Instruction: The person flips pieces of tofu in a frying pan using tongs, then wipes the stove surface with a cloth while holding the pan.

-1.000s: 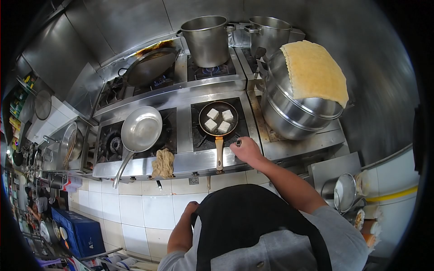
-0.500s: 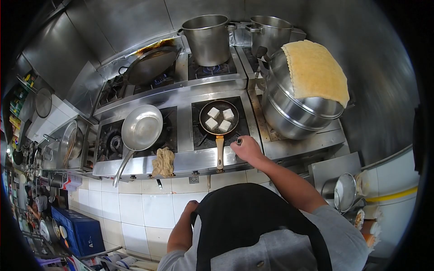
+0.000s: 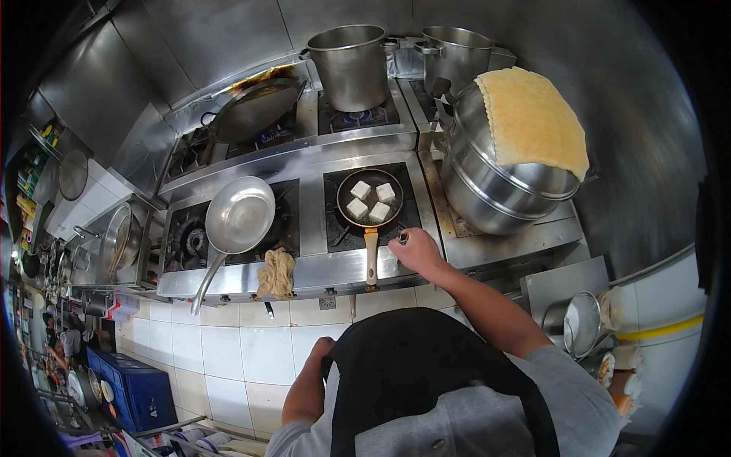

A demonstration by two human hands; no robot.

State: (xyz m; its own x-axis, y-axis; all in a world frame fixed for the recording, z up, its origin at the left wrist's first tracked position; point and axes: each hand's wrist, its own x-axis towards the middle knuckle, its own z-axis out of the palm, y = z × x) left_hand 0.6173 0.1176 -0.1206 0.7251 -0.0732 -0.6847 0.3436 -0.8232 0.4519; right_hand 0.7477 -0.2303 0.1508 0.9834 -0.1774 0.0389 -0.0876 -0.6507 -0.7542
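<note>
Just right of the frying pan (image 3: 371, 179), the right hand (image 3: 417, 252) is clenching, apparently around a small dark-ended item (image 3: 403, 238). The pan is sitting on a front burner, holding 4 white cubes (image 3: 363, 190); lifting it would call for grasping the handle (image 3: 371, 259). Below it, the left hand (image 3: 324, 348) is hovering beside the apron (image 3: 411, 365), its grip impossible to tell.

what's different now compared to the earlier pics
Nothing visibly changed: I see nothing taken hold of or let go. The right hand stays beside the pan handle, the left hand by the apron, four white cubes in the pan.
</note>
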